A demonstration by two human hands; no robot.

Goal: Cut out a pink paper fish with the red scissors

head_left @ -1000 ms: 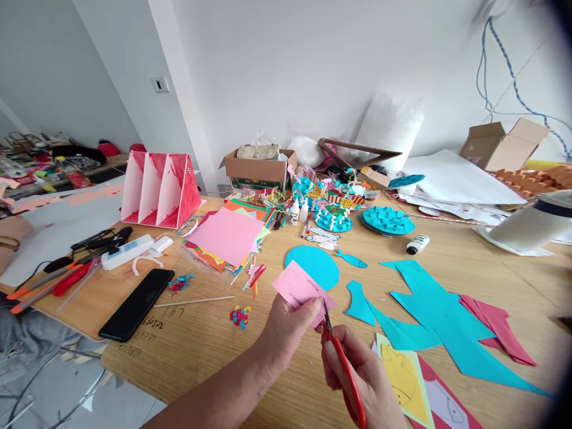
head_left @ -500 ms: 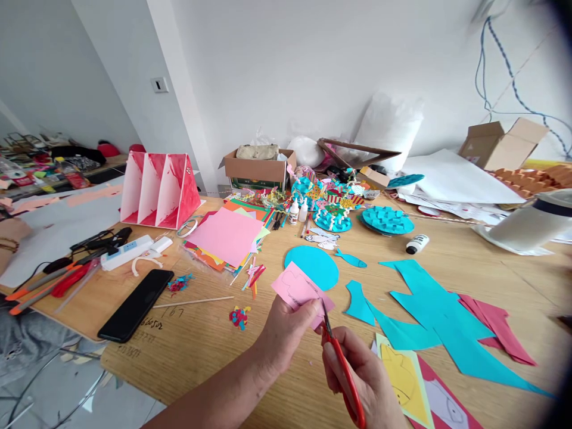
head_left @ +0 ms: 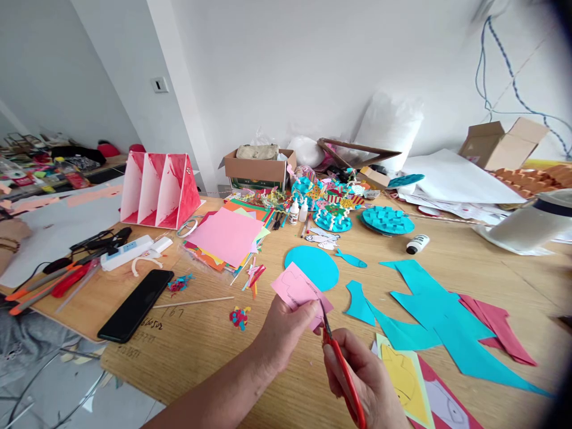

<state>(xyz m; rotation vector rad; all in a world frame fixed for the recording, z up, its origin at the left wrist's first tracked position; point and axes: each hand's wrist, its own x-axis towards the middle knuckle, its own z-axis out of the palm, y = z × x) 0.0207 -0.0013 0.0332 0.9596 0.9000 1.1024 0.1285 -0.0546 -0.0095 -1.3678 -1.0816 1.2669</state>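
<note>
My left hand [head_left: 286,330] pinches a small pink paper [head_left: 292,283] that has a dark outline drawn on it. The fingers of my right hand [head_left: 357,369] are wrapped round red-handled scissors [head_left: 347,381], whose blades meet the paper's right part. Behind the paper lies a blue paper circle [head_left: 315,262], with a small blue paper fish [head_left: 351,258] beyond it. Right of my hands are blue paper offcuts [head_left: 440,310], red paper [head_left: 500,328] and a yellow sheet with a drawn shape [head_left: 399,372]. A purple drawn shape [head_left: 447,405] lies beside that sheet.
A stack of coloured paper [head_left: 226,235], a black phone [head_left: 136,305] and paper scraps [head_left: 240,317] lie to the left. Glue bottles [head_left: 294,213], a red-and-white divided stand [head_left: 156,190] and blue paper crafts [head_left: 386,220] stand farther back. A white bottle [head_left: 417,243] lies at the right.
Almost nothing differs. The scissors and my right hand have shifted very slightly at the paper's right part; the left hand holds the pink paper in nearly the same place.
</note>
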